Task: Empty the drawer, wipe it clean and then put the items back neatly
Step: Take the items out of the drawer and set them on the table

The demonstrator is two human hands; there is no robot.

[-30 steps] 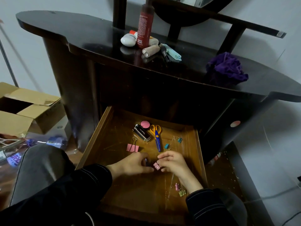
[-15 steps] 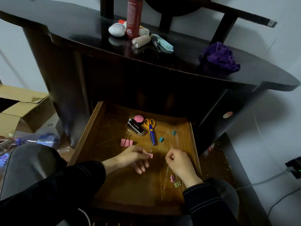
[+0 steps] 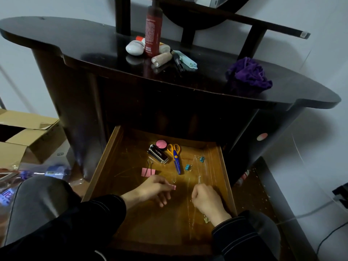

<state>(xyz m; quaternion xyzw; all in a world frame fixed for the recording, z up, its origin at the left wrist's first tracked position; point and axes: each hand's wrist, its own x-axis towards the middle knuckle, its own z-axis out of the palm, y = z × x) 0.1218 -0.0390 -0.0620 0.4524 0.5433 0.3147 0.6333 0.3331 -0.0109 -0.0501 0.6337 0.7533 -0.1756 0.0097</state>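
The open wooden drawer (image 3: 105,166) holds a big pink binder clip (image 3: 148,171), a black stapler (image 3: 157,154), a pink round case (image 3: 161,143), yellow-blue scissors (image 3: 175,157) and two small blue clips (image 3: 188,167). My left hand (image 3: 152,191) pinches a small pink binder clip (image 3: 173,187) just above the drawer floor. My right hand (image 3: 207,201) is closed at the drawer's right side, pinching the edge of a clear plastic bag (image 3: 199,178). A small yellow-green clip (image 3: 206,219) lies by my right wrist.
The dark dresser top (image 3: 75,44) carries a red bottle (image 3: 153,34), a white oval item (image 3: 134,48), beige tubes (image 3: 162,59) and a purple cloth (image 3: 248,76). Open cardboard boxes (image 3: 28,140) and wrappers sit on the floor at left. A cable (image 3: 308,213) runs along the right.
My hands have drawn apart: the left lifted the small pink clip leftward, the right shifted right and back with the plastic bag. The view also tilted.
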